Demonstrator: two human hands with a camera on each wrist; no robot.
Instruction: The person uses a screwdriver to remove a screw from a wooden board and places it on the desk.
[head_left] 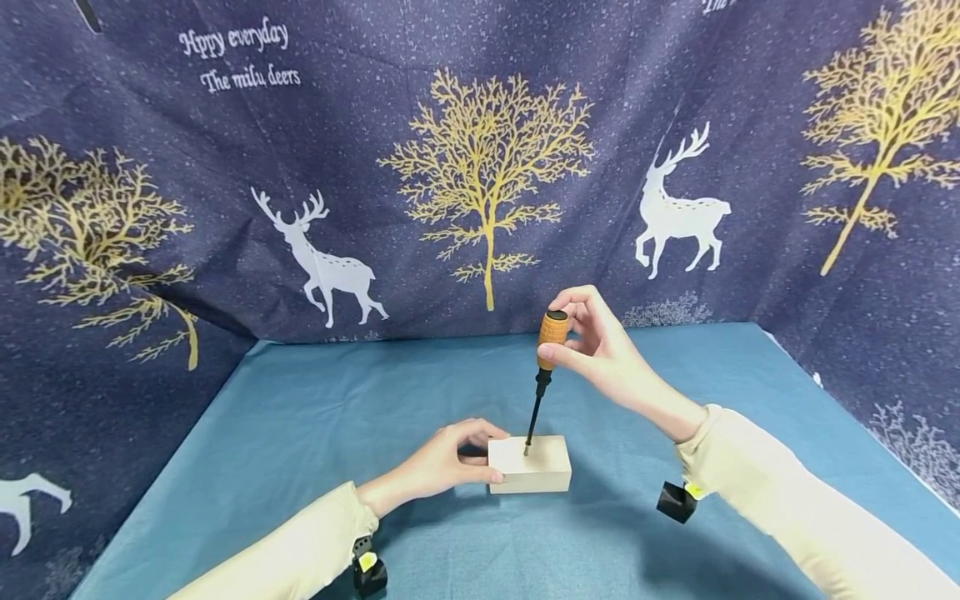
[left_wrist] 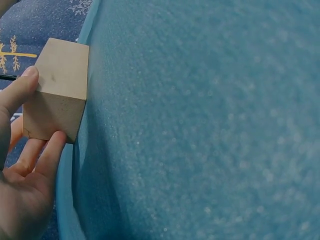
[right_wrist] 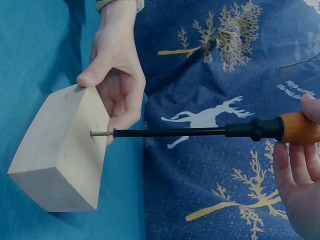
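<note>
A pale wooden block [head_left: 532,479] lies on the blue cloth, and my left hand [head_left: 457,457] grips its left end between thumb and fingers. In the left wrist view the thumb presses one face of the block [left_wrist: 62,67] while fingertips touch another. My right hand [head_left: 600,350] holds a screwdriver by its orange handle [head_left: 552,333], fingers around the upper part. The black shaft [right_wrist: 175,132] leans slightly, its tip on the head of a screw [right_wrist: 101,133] that stands partly out of the block's top face.
Blue cloth [head_left: 300,400] covers the table. Behind it hangs a dark blue curtain [head_left: 450,208] printed with trees and deer. A small black wrist camera [head_left: 677,502] hangs under the right sleeve, another [head_left: 370,575] under the left.
</note>
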